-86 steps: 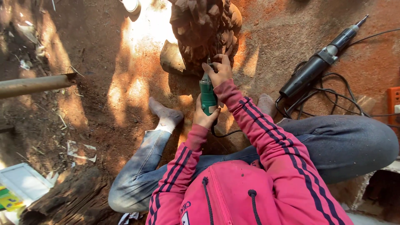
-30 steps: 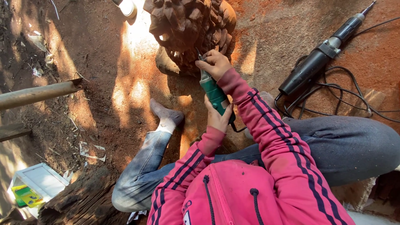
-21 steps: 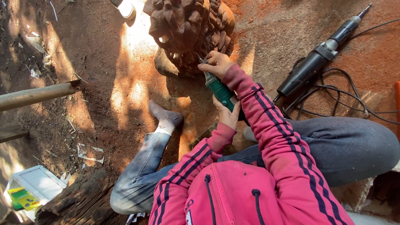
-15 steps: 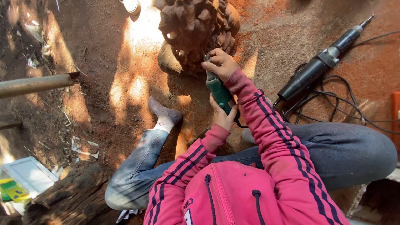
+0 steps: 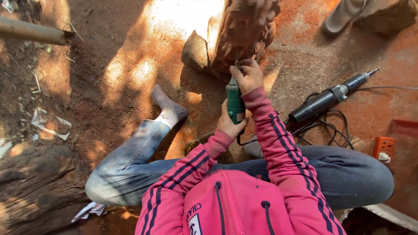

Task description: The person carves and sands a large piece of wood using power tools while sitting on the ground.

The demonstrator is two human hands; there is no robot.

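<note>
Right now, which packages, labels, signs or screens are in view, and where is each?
Chest patch: small white rectangle with dark print on the pink jacket, bottom centre.
Tool band: pale strip around the green power tool held by both hands.
Paper scraps: crumpled, whitish, on the ground at left.
No screens or signs.

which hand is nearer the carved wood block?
Right. The right hand grips the front of the green power tool right against the carved wood block; the left hand holds the tool's rear, farther back.
</note>
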